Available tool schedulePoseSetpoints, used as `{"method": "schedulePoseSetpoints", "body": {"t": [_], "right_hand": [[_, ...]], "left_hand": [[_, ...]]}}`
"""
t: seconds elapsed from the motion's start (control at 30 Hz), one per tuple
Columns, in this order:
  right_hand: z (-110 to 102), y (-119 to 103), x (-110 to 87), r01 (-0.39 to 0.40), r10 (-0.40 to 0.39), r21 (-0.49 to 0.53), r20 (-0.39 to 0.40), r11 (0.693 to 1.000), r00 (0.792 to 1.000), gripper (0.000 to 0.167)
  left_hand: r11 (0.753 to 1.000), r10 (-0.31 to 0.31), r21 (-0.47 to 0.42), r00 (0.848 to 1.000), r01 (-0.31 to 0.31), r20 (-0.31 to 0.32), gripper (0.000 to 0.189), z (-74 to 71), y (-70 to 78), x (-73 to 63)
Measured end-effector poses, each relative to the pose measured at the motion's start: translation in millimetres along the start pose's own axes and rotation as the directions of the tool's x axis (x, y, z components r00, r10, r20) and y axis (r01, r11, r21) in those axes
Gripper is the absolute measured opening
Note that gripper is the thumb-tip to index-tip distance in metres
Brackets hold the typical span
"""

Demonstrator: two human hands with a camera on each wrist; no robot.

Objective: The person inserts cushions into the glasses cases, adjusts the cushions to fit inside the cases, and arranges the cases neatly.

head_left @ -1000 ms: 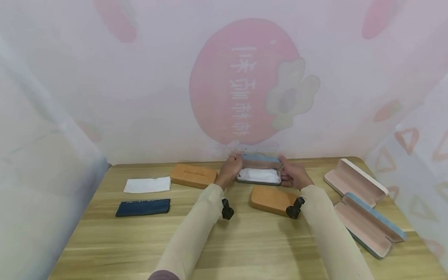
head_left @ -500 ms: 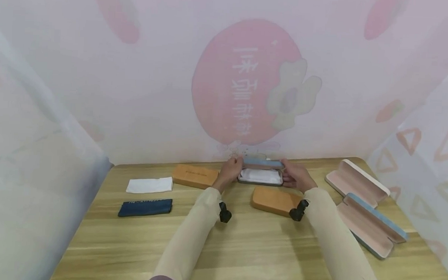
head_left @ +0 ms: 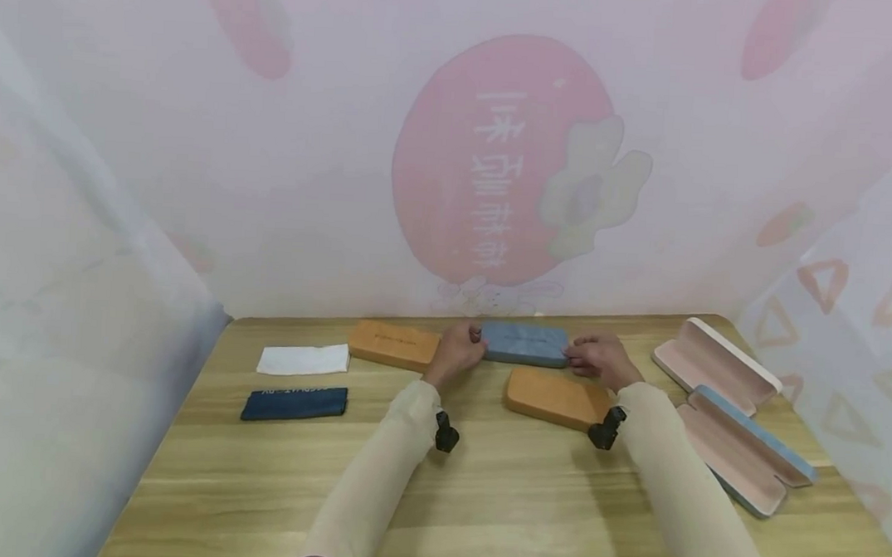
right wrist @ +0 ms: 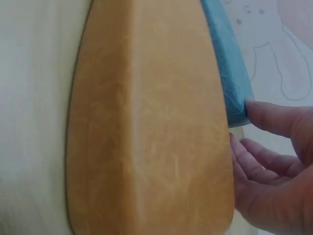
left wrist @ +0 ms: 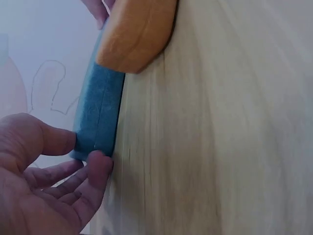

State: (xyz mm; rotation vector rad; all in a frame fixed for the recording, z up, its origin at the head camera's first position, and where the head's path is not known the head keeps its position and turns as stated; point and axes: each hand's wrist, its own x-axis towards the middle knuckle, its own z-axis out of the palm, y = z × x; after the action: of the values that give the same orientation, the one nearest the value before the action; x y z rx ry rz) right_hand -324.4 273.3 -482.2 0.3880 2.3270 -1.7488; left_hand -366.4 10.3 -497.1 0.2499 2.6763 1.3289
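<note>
A closed blue glasses case (head_left: 525, 344) lies at the back of the table, with a hand at each end. At its left end my left hand (head_left: 458, 351) pinches it; in the left wrist view the thumb (left wrist: 59, 142) lies on one edge and the fingertips (left wrist: 99, 160) curl round the end. My right hand (head_left: 604, 358) is at the other end. In the right wrist view its thumb (right wrist: 266, 116) touches the corner, while the loosely bent fingers sit just off the end, partly hidden by a closed orange glasses case (right wrist: 156, 117).
Another orange glasses case (head_left: 394, 345) lies to the left. Beyond it are a folded white cloth (head_left: 304, 359) and a folded dark blue cloth (head_left: 294, 404). On the right lie an open white glasses case (head_left: 711, 365) and an open blue one (head_left: 737, 453). A printed wall (head_left: 331, 182) stands behind.
The lid of the blue glasses case has come down and shut, covering the white cloth inside. Both hands have lowered from the lid to the ends of the case.
</note>
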Motion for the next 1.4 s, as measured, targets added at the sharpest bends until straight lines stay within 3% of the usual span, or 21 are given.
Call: {"method": "schedulePoseSetpoints", "body": {"t": [0.23,0.57,0.73,0.8,0.87,0.97,1.07,1.23,1.4], "right_hand": [[10,1,3.0,0.017,-0.022,-0.075,-0.074,0.997,0.997,0.046],[17,1,5.3,0.005,-0.016,-0.072,-0.152,0.997,0.988,0.044],[20,-2,6.5,-0.036,0.02,-0.088,-0.175,0.995,0.984,0.044],[20,-2,6.4,-0.044,0.027,-0.089,-0.184,0.995,0.983,0.043],[20,-2,6.5,-0.041,0.024,-0.085,-0.191,0.996,0.981,0.043],[23,-1,6.9,-0.025,0.012,-0.071,-0.187,0.997,0.982,0.044],[26,-2,8.8,-0.019,0.011,-0.044,-0.181,0.999,0.983,0.045],[30,-2,13.3,0.008,-0.001,0.047,-0.138,0.999,0.99,0.047],[16,4,5.2,0.056,-0.053,0.028,-0.081,0.998,0.995,0.047]], "left_hand": [[1.0,-0.002,-0.01,0.999,0.002,-0.046,0.034,6.0,-0.6,0.2],[0.997,-0.02,-0.082,0.993,0.01,-0.114,0.033,8.6,1.9,0.1],[0.996,0.017,-0.078,0.988,-0.03,-0.156,0.008,9.4,2.4,3.1],[0.996,0.04,-0.077,0.987,-0.053,-0.158,0.027,10.8,1.6,5.1],[0.994,0.054,-0.081,0.984,-0.069,-0.171,0.029,12.6,0.8,6.6],[0.995,0.049,-0.08,0.979,-0.066,-0.2,0.008,13.1,-1.5,8.4],[0.995,0.028,-0.083,0.974,-0.048,-0.226,0.024,11.9,-3.2,10.4],[0.996,-0.004,-0.083,0.965,-0.019,-0.264,0.022,8.5,-3.6,12.1],[0.997,0.032,-0.052,0.957,-0.049,-0.288,0.018,7.2,2.6,1.8]]}}
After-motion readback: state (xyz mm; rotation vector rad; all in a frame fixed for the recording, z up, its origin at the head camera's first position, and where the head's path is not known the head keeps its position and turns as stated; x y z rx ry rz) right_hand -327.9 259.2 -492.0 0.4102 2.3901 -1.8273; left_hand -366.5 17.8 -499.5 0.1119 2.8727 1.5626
